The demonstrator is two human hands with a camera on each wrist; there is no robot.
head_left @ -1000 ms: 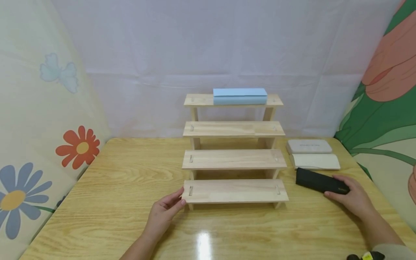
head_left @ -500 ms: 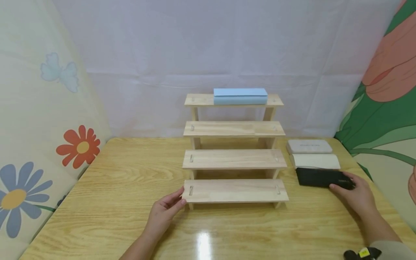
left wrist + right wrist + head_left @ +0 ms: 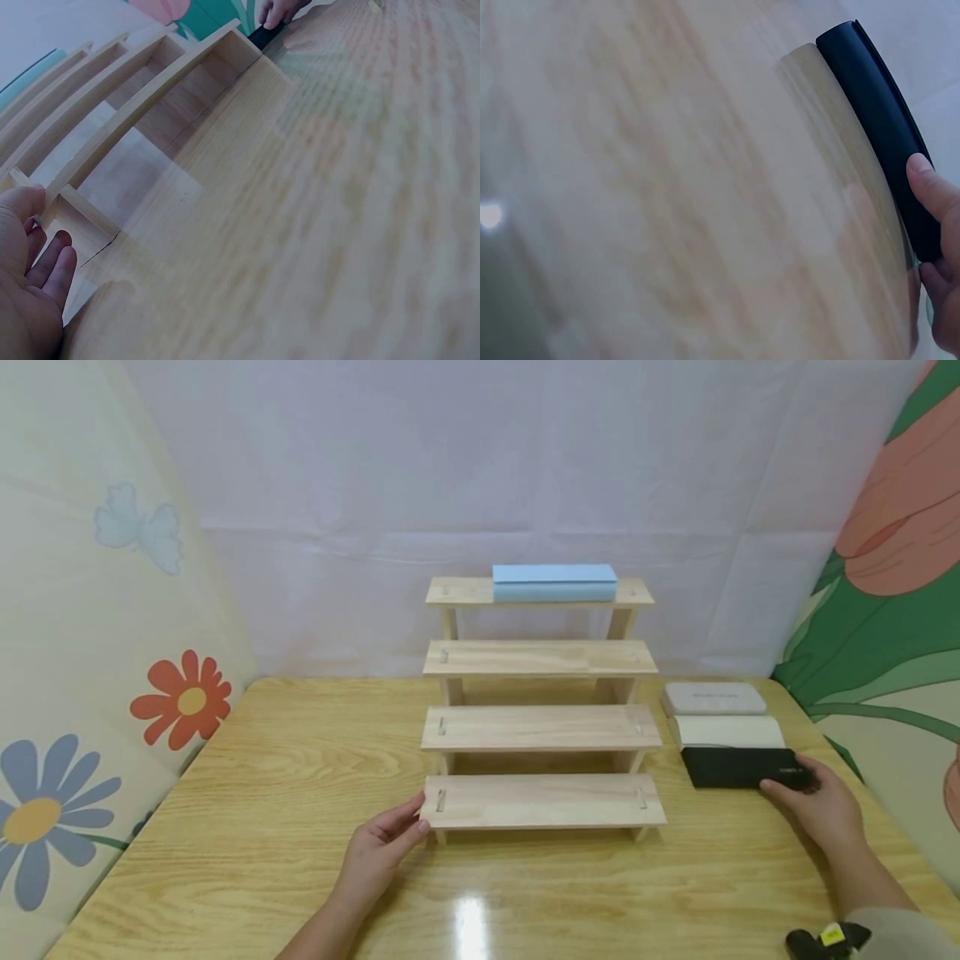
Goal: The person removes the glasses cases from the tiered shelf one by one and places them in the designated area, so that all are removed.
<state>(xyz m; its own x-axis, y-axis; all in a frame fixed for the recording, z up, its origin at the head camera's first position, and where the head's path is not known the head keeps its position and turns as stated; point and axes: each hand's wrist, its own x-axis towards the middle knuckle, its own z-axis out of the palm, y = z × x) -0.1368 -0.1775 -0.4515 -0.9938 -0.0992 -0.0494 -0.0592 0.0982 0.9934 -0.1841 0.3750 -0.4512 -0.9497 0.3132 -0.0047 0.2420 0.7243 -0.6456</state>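
The right hand (image 3: 821, 806) pinches the black case (image 3: 738, 767) at its right end, flat on the table (image 3: 262, 827). The left hand (image 3: 375, 852), fingers relaxed, touches the left end of the wooden step rack's (image 3: 542, 727) lowest shelf.

A pale wooden table (image 3: 247, 827) with strong grain fills the lower part of the head view, its glossy top throwing back a bright patch of light near the front edge. Behind its far edge hangs a plain white cloth (image 3: 480, 468) with faint creases. At the left edge a cream cloth (image 3: 82, 635) bears a blue butterfly, a red flower and a blue flower. At the right edge another cloth (image 3: 892, 577) shows large green leaves and a pink bloom
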